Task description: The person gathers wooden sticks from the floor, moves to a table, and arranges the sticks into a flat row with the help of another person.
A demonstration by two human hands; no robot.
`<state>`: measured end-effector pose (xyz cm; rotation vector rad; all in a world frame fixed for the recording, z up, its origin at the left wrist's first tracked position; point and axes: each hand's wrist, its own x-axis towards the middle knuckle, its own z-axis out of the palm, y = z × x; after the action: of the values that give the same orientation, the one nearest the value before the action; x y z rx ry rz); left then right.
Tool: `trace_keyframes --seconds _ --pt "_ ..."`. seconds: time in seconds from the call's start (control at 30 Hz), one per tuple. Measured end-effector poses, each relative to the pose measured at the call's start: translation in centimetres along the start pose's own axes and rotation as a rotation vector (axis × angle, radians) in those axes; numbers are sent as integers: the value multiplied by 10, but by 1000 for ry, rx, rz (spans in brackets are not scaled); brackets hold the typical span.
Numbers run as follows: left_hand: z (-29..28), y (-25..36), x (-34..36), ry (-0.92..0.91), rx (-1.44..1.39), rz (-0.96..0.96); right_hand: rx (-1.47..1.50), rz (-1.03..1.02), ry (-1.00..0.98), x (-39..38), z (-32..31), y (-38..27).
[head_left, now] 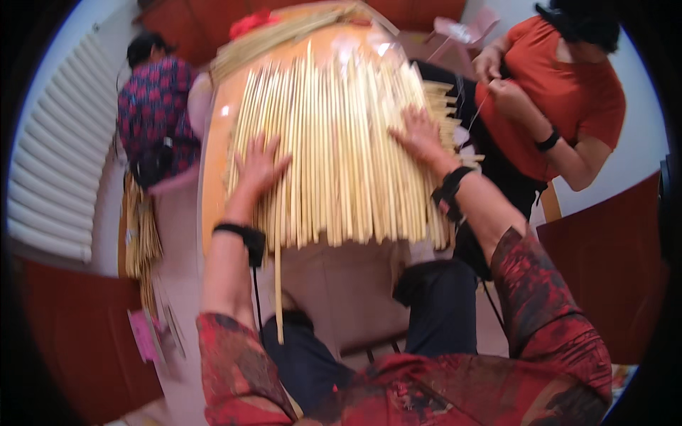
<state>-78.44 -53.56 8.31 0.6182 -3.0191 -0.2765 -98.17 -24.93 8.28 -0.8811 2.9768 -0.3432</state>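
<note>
A broad layer of pale yellow straw stalks [334,156] lies side by side on an orange-brown table [219,153], their near ends reaching past its front edge. My left hand [260,165] rests on the left part of the layer with its fingers spread. On the right part lies my right hand [419,135], also flat and spread. Close to my left wrist, one longer stalk [278,298] sticks out toward me well beyond the others. Neither hand grips anything.
More stalks [284,39] and a red item [252,23] lie at the table's far end. A person in orange [561,92] sits close on the right, fingering a thin thread. Another person [156,106] sits at the left, near a straw bundle [142,227]. A pink chair [465,32] stands behind.
</note>
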Motion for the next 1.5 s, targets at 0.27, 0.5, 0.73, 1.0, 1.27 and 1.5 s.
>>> trace_keyframes --seconds 0.27,0.5,0.73,1.0,1.27,1.5 --pt "-11 2 6 -20 -18 -9 -118 -19 17 10 -4 4" --pt "-10 3 3 -24 53 -11 -128 -40 23 6 -6 1" --pt "-27 16 -14 -92 40 -1 -134 -22 1 0 -5 3" --pt "-39 56 -126 -196 -6 540 -161 -39 24 7 -3 9" --pt "-11 36 -129 -72 62 624 -163 -67 44 13 2 18" --pt "-14 41 -131 -142 -48 610 -162 -49 27 4 -8 15"
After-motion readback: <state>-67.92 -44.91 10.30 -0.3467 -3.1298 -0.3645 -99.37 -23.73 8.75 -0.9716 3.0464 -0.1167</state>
